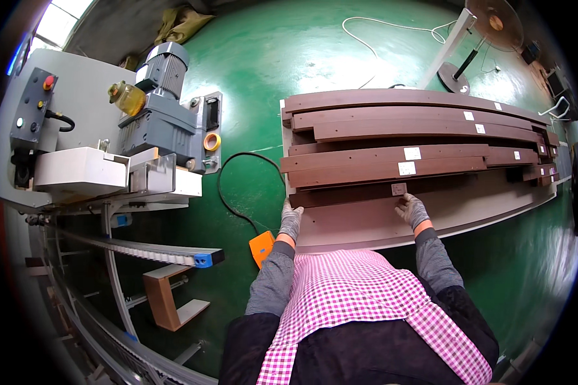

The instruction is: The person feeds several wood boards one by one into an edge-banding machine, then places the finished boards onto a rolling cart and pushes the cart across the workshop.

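Note:
Both my hands wear pale grey gloves and reach to the near side of a stack of long dark brown boards. My left hand is at the left end of the nearest brown board, thumb and fingers around its corner. My right hand has its thumb and fingers apart, beside that board's front edge, just below a small label. Its fingertips are close to the board; firm contact cannot be made out. Beneath the stack lies a wide, lighter brown panel.
At left stands a grey machine with a motor, a button box and a roll of yellow tape. An orange foot pedal with a black cable lies on the green floor. A round-based stand fan is at far right.

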Available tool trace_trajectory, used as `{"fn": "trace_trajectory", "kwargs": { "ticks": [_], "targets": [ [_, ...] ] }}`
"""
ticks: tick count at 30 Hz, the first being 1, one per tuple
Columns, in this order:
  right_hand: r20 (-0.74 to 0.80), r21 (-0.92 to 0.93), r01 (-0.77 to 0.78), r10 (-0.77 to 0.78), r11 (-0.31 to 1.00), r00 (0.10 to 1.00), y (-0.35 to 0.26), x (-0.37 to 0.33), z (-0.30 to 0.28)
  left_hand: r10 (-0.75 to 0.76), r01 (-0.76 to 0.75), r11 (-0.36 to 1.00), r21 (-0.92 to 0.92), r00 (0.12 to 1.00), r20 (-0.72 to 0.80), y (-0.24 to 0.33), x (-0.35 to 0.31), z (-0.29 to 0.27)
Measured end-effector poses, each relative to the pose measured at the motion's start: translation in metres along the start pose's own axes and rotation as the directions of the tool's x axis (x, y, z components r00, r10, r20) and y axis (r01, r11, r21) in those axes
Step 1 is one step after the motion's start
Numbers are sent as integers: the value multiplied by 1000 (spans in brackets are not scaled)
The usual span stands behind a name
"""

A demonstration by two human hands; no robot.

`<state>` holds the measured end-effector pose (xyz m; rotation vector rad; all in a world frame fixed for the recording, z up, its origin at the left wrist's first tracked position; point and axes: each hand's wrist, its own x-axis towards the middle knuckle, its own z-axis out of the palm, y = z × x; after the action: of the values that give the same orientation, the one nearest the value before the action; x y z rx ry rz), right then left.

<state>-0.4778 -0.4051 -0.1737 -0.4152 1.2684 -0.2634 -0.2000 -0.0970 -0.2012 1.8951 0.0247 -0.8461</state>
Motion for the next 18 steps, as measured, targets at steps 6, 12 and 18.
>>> {"fn": "trace_trajectory", "kwargs": {
  "ticks": [6,12,18],
  "targets": [
    [135,-17,37,-35,999,990,-4,15,-6,4,-4,999,38,1000,-5,17,-15,0],
    [93,-30,22,-19,999,995,7,20,-21,-41,44,976,215,999,-17,51,-28,-5],
    [109,-101,-57,68,993,992,34,3,-13,-4,-66,864,-499,990,-139,5,6,-72]
  ]
}}
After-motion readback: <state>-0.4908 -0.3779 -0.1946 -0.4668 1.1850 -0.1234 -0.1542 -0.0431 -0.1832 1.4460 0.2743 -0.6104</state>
